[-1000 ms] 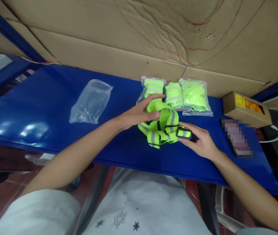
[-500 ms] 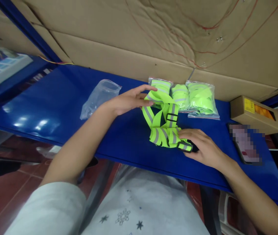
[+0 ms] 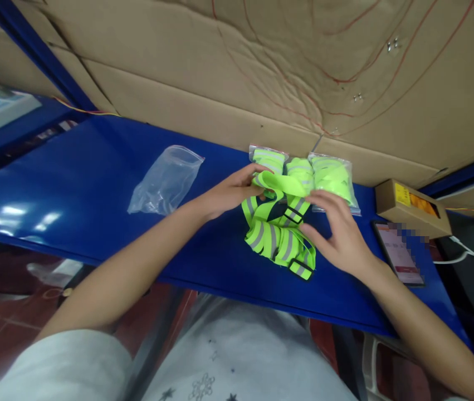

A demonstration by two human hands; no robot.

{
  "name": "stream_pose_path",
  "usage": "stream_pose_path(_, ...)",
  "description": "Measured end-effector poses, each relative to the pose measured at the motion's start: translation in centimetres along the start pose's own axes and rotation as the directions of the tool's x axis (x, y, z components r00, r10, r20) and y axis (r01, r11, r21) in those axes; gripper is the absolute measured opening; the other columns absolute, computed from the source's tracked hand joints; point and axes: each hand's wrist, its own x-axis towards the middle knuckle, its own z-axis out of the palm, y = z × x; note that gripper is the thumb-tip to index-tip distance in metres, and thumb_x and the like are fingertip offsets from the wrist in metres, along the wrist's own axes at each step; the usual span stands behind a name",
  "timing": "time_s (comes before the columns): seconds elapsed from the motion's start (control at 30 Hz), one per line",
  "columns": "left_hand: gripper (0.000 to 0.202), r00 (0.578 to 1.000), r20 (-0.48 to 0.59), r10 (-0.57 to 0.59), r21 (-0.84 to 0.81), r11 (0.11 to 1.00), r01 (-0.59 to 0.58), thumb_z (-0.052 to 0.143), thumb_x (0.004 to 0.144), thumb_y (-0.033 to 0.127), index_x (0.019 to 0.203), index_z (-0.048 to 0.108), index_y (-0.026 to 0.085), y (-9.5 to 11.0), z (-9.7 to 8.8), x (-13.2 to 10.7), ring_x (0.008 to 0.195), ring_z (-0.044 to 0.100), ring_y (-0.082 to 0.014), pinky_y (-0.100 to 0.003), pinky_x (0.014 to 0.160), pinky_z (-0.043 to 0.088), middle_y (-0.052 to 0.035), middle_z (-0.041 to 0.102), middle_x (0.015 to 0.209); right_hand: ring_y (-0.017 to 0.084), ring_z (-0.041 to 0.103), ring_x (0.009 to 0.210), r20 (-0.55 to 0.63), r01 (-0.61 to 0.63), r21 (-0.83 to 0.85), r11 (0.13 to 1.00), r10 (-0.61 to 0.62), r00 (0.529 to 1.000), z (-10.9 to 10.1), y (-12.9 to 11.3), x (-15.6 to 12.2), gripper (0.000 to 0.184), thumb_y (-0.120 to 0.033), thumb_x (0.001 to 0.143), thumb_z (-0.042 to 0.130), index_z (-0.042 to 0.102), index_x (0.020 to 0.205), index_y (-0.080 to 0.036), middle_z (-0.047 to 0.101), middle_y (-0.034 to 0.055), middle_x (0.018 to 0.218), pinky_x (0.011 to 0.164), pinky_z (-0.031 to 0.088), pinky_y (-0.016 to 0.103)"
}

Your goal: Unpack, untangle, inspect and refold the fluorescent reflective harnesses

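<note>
A neon-green webbing harness with grey reflective stripes (image 3: 270,238) lies bunched on the blue table, its black buckles at the right side. My left hand (image 3: 237,189) holds the upper left of its raised strap loop, the fingertips partly hidden behind the webbing. At the loop's right end is my right hand (image 3: 339,236), thumb and fingers apart, fingertips touching or very near the strap beside the upper buckle (image 3: 294,215). Behind the harness stand clear zip bags of folded green straps (image 3: 332,177), partly covered by my hands and the loop.
A flat clear plastic bag (image 3: 167,181) lies on the blue table (image 3: 73,184) to the left. On the right are a small cardboard box (image 3: 413,207) and a phone (image 3: 399,253), with white cables beyond. A cardboard panel (image 3: 186,100) with red wires rises along the back.
My right hand has left the lower buckle and moved up to the raised loop. The lower buckle now lies uncovered. My left hand stays at the loop's upper left. The view has shifted slightly.
</note>
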Motion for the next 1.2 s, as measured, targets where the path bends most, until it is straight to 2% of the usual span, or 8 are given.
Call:
stream_pose_path(0.13, 0.04, 0.999, 0.039, 0.021, -0.041, 0.999, -0.02, 0.079, 0.082, 0.026, 0.12, 0.065, 0.022, 0.3, 0.4, -0.1, 0.097, 0.069, -0.0183, -0.032, 0.086, 0.052, -0.004, 0.072, 0.112, 0.035, 0.053, 0.142, 0.012, -0.021, 0.041, 0.999, 0.02, 1.0, 0.6, 0.1, 6.1, 0.042, -0.038, 0.101, 0.062, 0.059, 0.141, -0.023, 0.059, 0.0176, 0.149, 0.116, 0.043, 0.051)
stream_pose_path(0.23, 0.042, 0.999, 0.034, 0.019, -0.025, 1.0, -0.018, 0.078, 0.084, 0.032, 0.122, 0.062, 0.024, 0.5, 0.6, -0.1, 0.1, 0.069, -0.0187, -0.034, 0.09, 0.052, -0.004, 0.07, 0.112, 0.026, 0.072, 0.101, 0.173, -0.102, 0.164, 0.981, 0.073, 0.982, 0.9, 0.4, 9.3, 0.029, -0.036, 0.098, 0.064, 0.07, 0.122, -0.022, 0.077, 0.009, 0.112, 0.089, 0.052, 0.037)
stream_pose_path(0.33, 0.047, 0.991, -0.101, 0.092, 0.139, 0.987, -0.077, 0.078, 0.086, 0.048, 0.121, 0.057, 0.025, -0.2, 1.2, -0.2, 0.11, 0.065, -0.0215, -0.036, 0.094, 0.05, -0.0066, 0.066, 0.118, 0.018, 0.065, 0.073, 0.166, -0.158, 0.224, 0.962, 0.122, 0.979, 1.3, 0.8, 10.5, 0.017, -0.032, 0.093, 0.068, 0.073, 0.103, -0.019, 0.075, 0.0025, 0.084, 0.071, 0.044, 0.03)
stream_pose_path(0.43, 0.069, 0.914, -0.25, 0.32, 0.457, 0.871, -0.18, 0.085, 0.078, 0.057, 0.127, 0.05, 0.024, -1.3, 2.5, -0.6, 0.122, 0.056, -0.0272, -0.042, 0.101, 0.047, -0.0126, 0.056, 0.131, 0.015, 0.061, 0.07, 0.13, -0.148, 0.209, 0.967, 0.122, 0.984, 1.6, 0.8, 10.5, 0.01, -0.027, 0.09, 0.068, 0.07, 0.086, -0.018, 0.072, 0.0011, 0.079, 0.068, 0.038, 0.028)
stream_pose_path(0.57, 0.086, 0.784, -0.253, 0.567, 0.735, 0.64, -0.225, 0.089, 0.072, 0.059, 0.135, 0.043, 0.023, -2.6, 4.3, -1.0, 0.133, 0.046, -0.0339, -0.05, 0.109, 0.041, -0.0164, 0.047, 0.136, 0.013, 0.053, 0.065, 0.109, -0.234, 0.142, 0.962, 0.22, 0.97, 1.8, 0.4, 10.5, 0.015, -0.025, 0.086, 0.069, 0.061, 0.075, -0.019, 0.065, -0.0008, 0.072, 0.065, 0.032, 0.028)
stream_pose_path(0.73, 0.076, 0.757, -0.19, 0.625, 0.84, 0.502, -0.203, 0.085, 0.079, 0.048, 0.136, 0.042, 0.021, -3.3, 4.6, -0.9, 0.132, 0.047, -0.037, -0.053, 0.109, 0.038, -0.0176, 0.049, 0.136, 0.011, 0.046, 0.06, 0.118, -0.263, 0.134, 0.956, 0.248, 0.962, 2.0, 0.3, 10.7, 0.021, -0.023, 0.081, 0.068, 0.052, 0.068, -0.02, 0.056, -0.0033, 0.064, 0.062, 0.028, 0.029)
stream_pose_path(0.97, 0.055, 0.736, -0.189, 0.651, 0.821, 0.516, -0.245, 0.075, 0.083, 0.027, 0.127, 0.043, 0.021, -2.8, 4.0, -0.9, 0.119, 0.054, -0.0307, -0.044, 0.097, 0.043, -0.0145, 0.054, 0.127, 0.01, 0.041, 0.058, 0.116, -0.211, 0.184, 0.96, 0.192, 0.975, 1.6, 1.2, 10.6, 0.021, -0.023, 0.079, 0.068, 0.051, 0.066, -0.02, 0.05, -0.0054, 0.059, 0.06, 0.028, 0.029)
stream_pose_path(1.2, 0.05, 0.769, -0.286, 0.572, 0.697, 0.675, -0.242, 0.082, 0.084, 0.049, 0.107, 0.044, 0.025, -1.6, 4.9, -1.4, 0.112, 0.054, -0.0257, -0.044, 0.096, 0.046, -0.0082, 0.052, 0.115, 0.011, 0.044, 0.059, 0.177, -0.221, 0.129, 0.967, 0.197, 0.964, 1.2, 1.0, 11.5, 0.021, -0.021, 0.078, 0.065, 0.051, 0.063, -0.02, 0.053, -0.0041, 0.06, 0.061, 0.028, 0.03)
